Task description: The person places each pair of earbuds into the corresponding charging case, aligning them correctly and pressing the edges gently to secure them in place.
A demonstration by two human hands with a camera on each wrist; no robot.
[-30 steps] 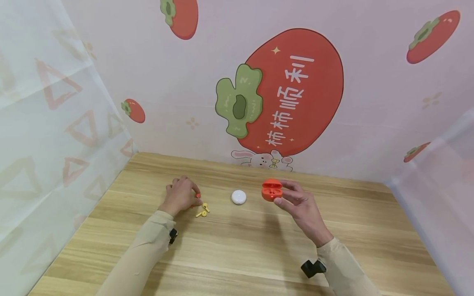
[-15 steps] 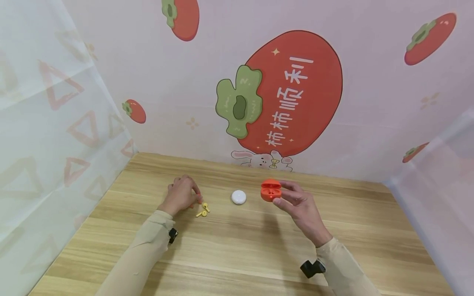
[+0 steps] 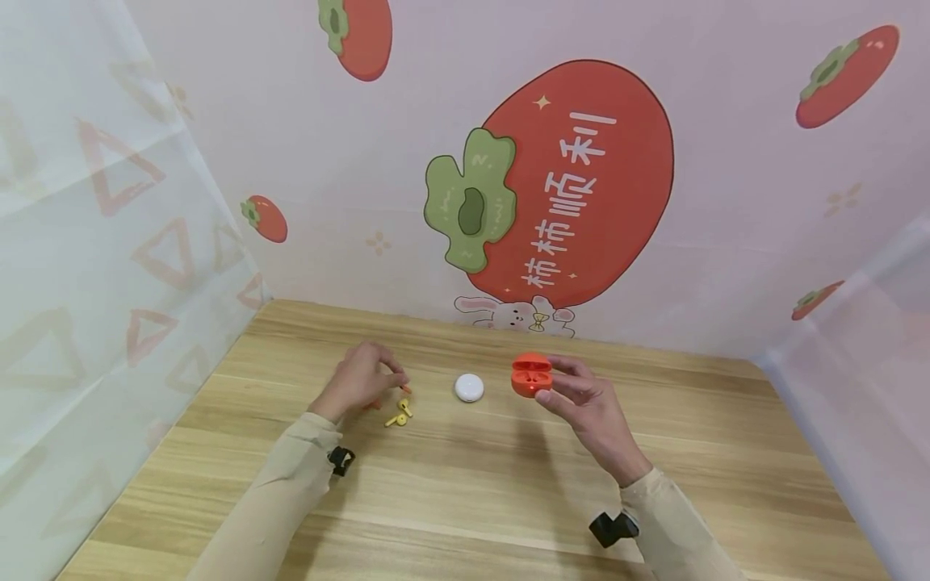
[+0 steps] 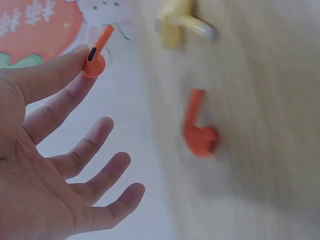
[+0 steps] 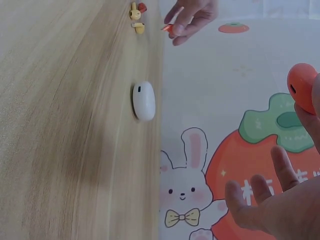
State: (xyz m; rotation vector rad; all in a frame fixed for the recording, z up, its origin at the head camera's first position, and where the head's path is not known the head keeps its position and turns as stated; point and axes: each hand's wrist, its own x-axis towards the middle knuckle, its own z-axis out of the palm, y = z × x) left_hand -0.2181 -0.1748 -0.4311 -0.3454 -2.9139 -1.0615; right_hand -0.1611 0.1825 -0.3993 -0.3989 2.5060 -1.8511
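Note:
Between thumb and index finger, my left hand (image 3: 363, 379) pinches an orange earbud (image 4: 95, 57), its stem pointing outward and the other fingers spread. A second orange earbud (image 4: 200, 125) lies on the table below that hand. Beside it are two yellow earbuds (image 3: 401, 413), close together. My right hand (image 3: 592, 411) holds an orange earbud case (image 3: 532, 377) up over the table, its lid raised and its hollows facing me. In the right wrist view only part of the orange case (image 5: 301, 87) shows at the right edge.
A round white case (image 3: 468, 388) with its lid down sits on the wooden table (image 3: 465, 484) between the hands. Behind the table stands a wall sheet (image 3: 327, 242) printed with persimmons and a rabbit; further sheets hang at both sides.
My left hand has lifted the orange earbud off the table and shifted slightly right, uncovering the second orange one. The right hand and its case stay almost still.

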